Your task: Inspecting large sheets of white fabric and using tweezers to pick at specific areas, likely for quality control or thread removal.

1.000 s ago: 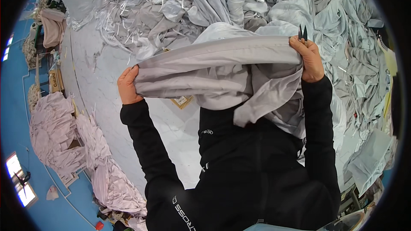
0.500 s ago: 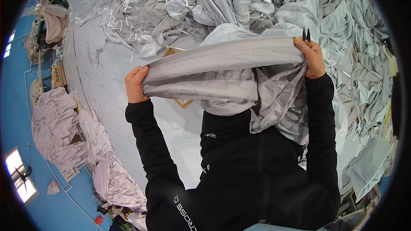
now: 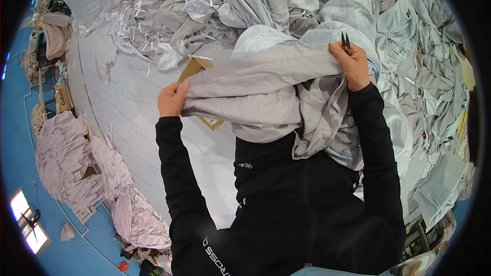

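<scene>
The grey cloth [image 3: 255,79] is at the centre of the frame, stretched between two hands, its upper edge sloping up toward the right. The left hand [image 3: 172,100], left of centre, pinches one end between thumb and fingers. The right hand [image 3: 353,66], right of centre and higher, pinches the other end, and a black tool [image 3: 345,43] with two pointed tips sticks up from its grip. Loose folds hang below, over the front of the person's black top [image 3: 307,199]. Brown card [image 3: 193,67] shows above and below the cloth's left part, on the white tabletop [image 3: 138,107]. A heap [image 3: 204,10] of crumpled grey and pale blue fabric fills the top of the frame and runs down the right side. A pinkish pile [image 3: 66,163] lies at the lower left.
</scene>
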Available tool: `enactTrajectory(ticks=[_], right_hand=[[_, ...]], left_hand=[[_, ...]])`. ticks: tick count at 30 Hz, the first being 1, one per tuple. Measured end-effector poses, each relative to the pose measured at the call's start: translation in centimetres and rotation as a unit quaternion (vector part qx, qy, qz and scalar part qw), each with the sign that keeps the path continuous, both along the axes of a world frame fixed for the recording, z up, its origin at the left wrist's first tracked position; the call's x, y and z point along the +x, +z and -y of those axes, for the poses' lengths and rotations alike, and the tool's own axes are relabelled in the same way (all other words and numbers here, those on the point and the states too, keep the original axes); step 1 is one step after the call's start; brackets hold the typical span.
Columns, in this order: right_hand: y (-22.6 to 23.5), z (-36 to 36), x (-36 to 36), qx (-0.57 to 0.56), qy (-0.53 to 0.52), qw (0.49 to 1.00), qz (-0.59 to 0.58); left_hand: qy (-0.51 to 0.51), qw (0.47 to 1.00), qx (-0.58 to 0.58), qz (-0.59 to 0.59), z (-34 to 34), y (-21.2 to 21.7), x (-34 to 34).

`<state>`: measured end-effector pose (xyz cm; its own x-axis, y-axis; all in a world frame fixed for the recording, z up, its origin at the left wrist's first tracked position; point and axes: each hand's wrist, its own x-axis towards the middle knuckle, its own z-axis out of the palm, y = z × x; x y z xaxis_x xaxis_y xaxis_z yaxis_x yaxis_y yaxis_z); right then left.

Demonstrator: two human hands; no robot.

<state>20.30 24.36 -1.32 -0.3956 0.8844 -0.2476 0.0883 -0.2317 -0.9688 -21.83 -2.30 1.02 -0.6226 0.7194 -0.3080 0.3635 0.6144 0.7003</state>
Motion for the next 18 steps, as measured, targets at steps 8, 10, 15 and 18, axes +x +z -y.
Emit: enactTrajectory(ticks=[8,10,15,18], right_hand=[[-0.1,0.9,-0.9,0.026,-0.016,0.999,0.025],[-0.1,1.1,-1.5,0.038,-0.029,0.999,0.008],[-0.4,1.0,-1.0,0.030,-0.019,0.999,0.013],[-0.1,1.1,-1.0,0.033,-0.034,0.999,0.005]], left_hand=[[-0.165,0.929,0.288,-0.165,-9.4,6.3,15.0],[-0.187,0.928,0.281,-0.157,-10.7,5.5,16.6],[-0.197,0.933,0.254,-0.163,-11.7,3.1,18.0],[-0.208,0.916,0.265,-0.218,-12.3,3.1,18.5]])
